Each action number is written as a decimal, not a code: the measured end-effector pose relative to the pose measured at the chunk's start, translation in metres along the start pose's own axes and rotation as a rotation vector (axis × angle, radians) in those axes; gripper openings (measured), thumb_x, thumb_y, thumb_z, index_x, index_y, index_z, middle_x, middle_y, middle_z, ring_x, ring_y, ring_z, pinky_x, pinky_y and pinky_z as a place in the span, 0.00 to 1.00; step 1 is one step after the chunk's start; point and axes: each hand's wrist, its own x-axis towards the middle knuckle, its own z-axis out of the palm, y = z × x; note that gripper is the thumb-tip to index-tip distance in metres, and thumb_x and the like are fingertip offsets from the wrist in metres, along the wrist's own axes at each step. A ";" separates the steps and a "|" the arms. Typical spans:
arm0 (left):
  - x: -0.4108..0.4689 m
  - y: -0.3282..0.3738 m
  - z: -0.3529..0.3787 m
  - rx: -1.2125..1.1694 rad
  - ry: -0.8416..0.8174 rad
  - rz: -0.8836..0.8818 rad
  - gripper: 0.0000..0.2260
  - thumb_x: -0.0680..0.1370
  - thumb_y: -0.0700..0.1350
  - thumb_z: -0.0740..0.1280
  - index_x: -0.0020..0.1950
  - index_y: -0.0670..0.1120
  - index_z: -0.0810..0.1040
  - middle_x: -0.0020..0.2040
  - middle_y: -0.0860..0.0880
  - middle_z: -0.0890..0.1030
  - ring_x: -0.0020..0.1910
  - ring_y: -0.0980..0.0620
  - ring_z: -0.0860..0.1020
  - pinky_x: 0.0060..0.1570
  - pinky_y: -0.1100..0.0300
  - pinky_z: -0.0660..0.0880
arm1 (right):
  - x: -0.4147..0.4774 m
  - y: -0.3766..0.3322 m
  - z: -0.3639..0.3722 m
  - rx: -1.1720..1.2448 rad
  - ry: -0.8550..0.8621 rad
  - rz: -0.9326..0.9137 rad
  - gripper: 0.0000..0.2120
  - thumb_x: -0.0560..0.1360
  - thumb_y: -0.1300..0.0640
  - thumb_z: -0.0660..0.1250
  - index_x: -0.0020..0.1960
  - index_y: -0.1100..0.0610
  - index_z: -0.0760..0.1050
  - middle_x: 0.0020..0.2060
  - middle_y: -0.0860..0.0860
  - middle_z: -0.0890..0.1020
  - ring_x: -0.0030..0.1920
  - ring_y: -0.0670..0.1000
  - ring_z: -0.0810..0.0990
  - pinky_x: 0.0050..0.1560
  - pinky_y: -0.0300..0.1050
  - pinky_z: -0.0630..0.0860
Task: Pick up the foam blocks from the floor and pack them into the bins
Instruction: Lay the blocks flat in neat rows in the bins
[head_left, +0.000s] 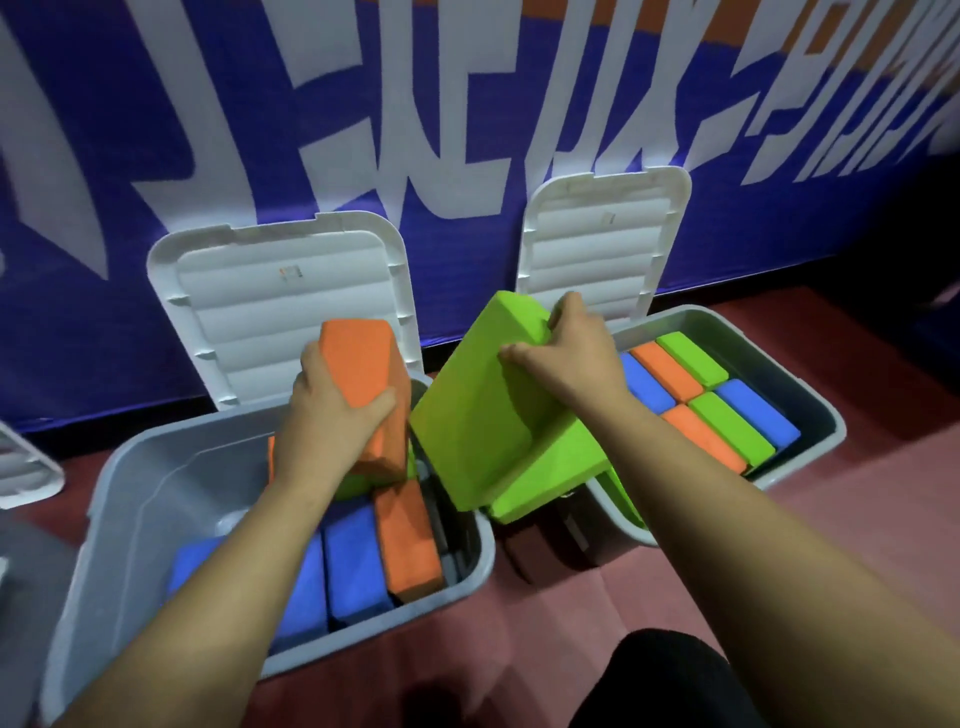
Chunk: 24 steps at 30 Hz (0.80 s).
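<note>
My left hand (332, 415) grips an orange foam block (366, 374), held tilted over the left grey bin (130, 493). That bin holds blue blocks (353, 561), an orange block (408, 540) and a bit of green under my hand. My right hand (566, 353) clasps the top edge of a large green block (472, 415), tilted above the gap between the two bins, with a second green block (550, 473) pressed beneath it. The right grey bin (810, 410) is packed with orange, green and blue blocks (727, 421) in rows.
Both bins have white ribbed lids (280, 306) (602, 244) leaning open against a blue banner wall (467, 104) with large white characters. A further lid edge (26, 467) shows at far left. Reddish floor (545, 623) lies in front; my dark knee (670, 680) is at bottom.
</note>
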 end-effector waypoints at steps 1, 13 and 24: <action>0.004 -0.004 -0.014 -0.017 0.023 -0.004 0.40 0.71 0.55 0.73 0.76 0.45 0.56 0.65 0.35 0.73 0.61 0.34 0.74 0.55 0.45 0.72 | -0.003 -0.017 0.002 0.014 0.017 -0.037 0.29 0.64 0.38 0.74 0.52 0.53 0.65 0.53 0.58 0.75 0.54 0.63 0.76 0.54 0.59 0.75; 0.030 -0.140 -0.140 -0.014 0.222 -0.231 0.40 0.71 0.58 0.73 0.75 0.49 0.57 0.66 0.39 0.74 0.62 0.37 0.74 0.58 0.46 0.71 | -0.061 -0.152 0.113 0.231 0.042 -0.244 0.25 0.71 0.45 0.70 0.57 0.59 0.66 0.55 0.58 0.70 0.57 0.63 0.70 0.55 0.60 0.72; 0.045 -0.223 -0.131 0.099 0.221 -0.275 0.41 0.71 0.61 0.72 0.76 0.49 0.56 0.66 0.40 0.74 0.61 0.36 0.75 0.52 0.48 0.71 | -0.100 -0.192 0.240 0.223 -0.064 -0.311 0.24 0.74 0.42 0.69 0.63 0.54 0.68 0.55 0.58 0.68 0.57 0.64 0.70 0.57 0.58 0.71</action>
